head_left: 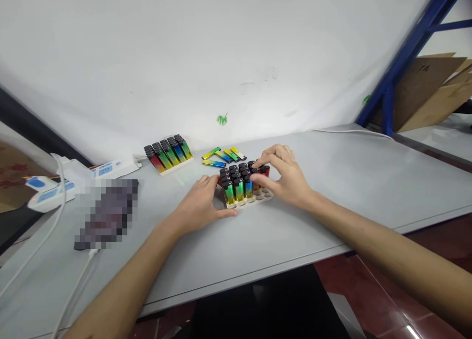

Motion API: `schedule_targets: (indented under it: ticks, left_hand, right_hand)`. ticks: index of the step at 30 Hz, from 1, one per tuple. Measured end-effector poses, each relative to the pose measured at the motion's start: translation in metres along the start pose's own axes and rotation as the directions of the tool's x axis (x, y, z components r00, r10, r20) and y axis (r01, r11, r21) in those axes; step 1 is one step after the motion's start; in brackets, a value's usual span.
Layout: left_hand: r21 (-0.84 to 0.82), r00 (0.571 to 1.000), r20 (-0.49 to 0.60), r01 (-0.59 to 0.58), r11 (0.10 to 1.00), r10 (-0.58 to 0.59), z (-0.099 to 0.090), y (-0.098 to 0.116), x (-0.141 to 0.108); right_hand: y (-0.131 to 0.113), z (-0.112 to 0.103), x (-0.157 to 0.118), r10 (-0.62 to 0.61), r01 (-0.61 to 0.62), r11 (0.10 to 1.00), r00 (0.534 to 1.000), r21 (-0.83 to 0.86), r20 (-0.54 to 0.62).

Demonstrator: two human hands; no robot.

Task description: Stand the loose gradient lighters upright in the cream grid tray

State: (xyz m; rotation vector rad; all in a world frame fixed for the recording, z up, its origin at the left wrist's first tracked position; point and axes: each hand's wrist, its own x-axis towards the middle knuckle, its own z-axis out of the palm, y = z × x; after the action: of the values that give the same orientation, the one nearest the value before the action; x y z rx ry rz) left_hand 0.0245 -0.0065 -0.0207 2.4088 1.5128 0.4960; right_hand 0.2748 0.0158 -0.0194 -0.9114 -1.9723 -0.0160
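Lighters with black tops and shiny green, blue and red bodies (239, 189) stand upright in rows in a pale holder (254, 201) with round holes. Several holes along its front right show no lighter. My left hand (199, 204) grips the holder's left end, with the thumb along its front edge and the fingers at its side. Over the right part of the rows, my right hand (287, 177) has its thumb and index finger closed about a lighter's black top. The fingers partly cover that lighter.
Behind the holder lie several loose lighters (214, 163). A second filled holder (177, 167) stands back left against the wall. Further left are a white power strip (106, 169), a pixelated dark object (106, 213) and a white cable (75, 285). Cardboard (424, 91) leans beyond the blue frame (389, 103).
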Motion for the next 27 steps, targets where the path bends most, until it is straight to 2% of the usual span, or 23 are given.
schedule_targets:
  ticks: [2, 4, 6, 8, 10, 12, 15, 20, 23, 27]
  left_hand:
    - [-0.03, 1.0, 0.002, 0.021, 0.999, -0.021, -0.001, 0.002, 0.0]
    - [-0.063, 0.999, 0.018, 0.043, 0.997, -0.042, -0.003, 0.003, -0.001]
    - [-0.078, 0.997, 0.045, 0.062, 0.995, -0.058, -0.005, 0.003, -0.002]
    - [-0.088, 0.994, 0.085, 0.071, 0.994, -0.063, -0.008, 0.003, -0.003]
    - [-0.111, 0.991, 0.121, 0.071, 0.991, -0.058, -0.01, 0.002, -0.004]
    - [-0.141, 0.989, 0.142, 0.069, 0.988, -0.049, -0.01, 0.001, -0.005]
    - [-0.159, 0.987, 0.152, 0.065, 0.985, -0.04, -0.01, 0.0, -0.005]
    - [-0.13, 0.99, 0.136, 0.044, 0.991, -0.026, -0.008, -0.004, -0.003]
    - [-0.107, 0.992, 0.124, 0.001, 0.994, 0.012, -0.006, -0.005, 0.0]
    - [-0.08, 0.99, 0.114, -0.071, 0.994, 0.08, -0.003, -0.004, 0.001]
  right_hand:
    - [0.012, 0.0, 0.002, 0.103, -0.101, 0.994, 0.993, 0.04, -0.061]
    - [0.03, 0.002, 0.004, 0.229, -0.223, 0.972, 0.971, 0.08, -0.073]
    - [0.049, 0.008, 0.006, 0.289, -0.289, 0.957, 0.957, 0.033, 0.022]
    - [0.064, 0.016, 0.01, 0.258, -0.24, 0.964, 0.948, -0.115, 0.186]
    - [0.073, 0.027, 0.015, 0.211, -0.129, 0.96, 0.917, -0.248, 0.339]
    - [0.075, 0.036, 0.02, 0.194, -0.05, 0.944, 0.882, -0.325, 0.428]
    - [0.073, 0.042, 0.024, 0.216, -0.038, 0.931, 0.859, -0.364, 0.464]
    - [0.065, 0.037, 0.022, 0.277, -0.104, 0.914, 0.867, -0.393, 0.414]
    - [0.063, 0.036, 0.02, 0.211, -0.04, 0.929, 0.873, -0.367, 0.439]
    - [0.066, 0.037, 0.02, 0.101, 0.066, 0.955, 0.845, -0.289, 0.525]
